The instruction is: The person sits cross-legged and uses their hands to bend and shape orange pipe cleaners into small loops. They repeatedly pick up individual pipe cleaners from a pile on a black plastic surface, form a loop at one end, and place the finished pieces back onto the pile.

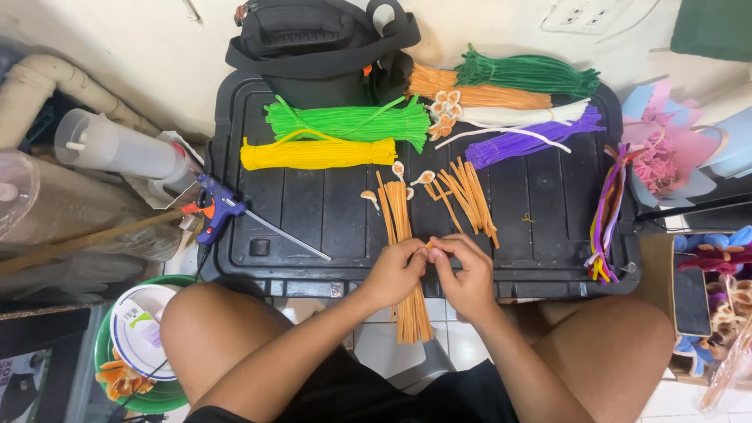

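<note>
Now, left hand (394, 272): your fingers curl, pinching the orange stem (428, 245).
Right hand (467, 276): bent inward, pinching it too.

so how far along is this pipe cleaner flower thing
Done: a few small orange-and-white flower pieces lie on the black case lid, with three little loops nearby. In hand: the left hand and right hand pinch one orange stem. Left: a loose orange pile and full colour bundles.
</note>
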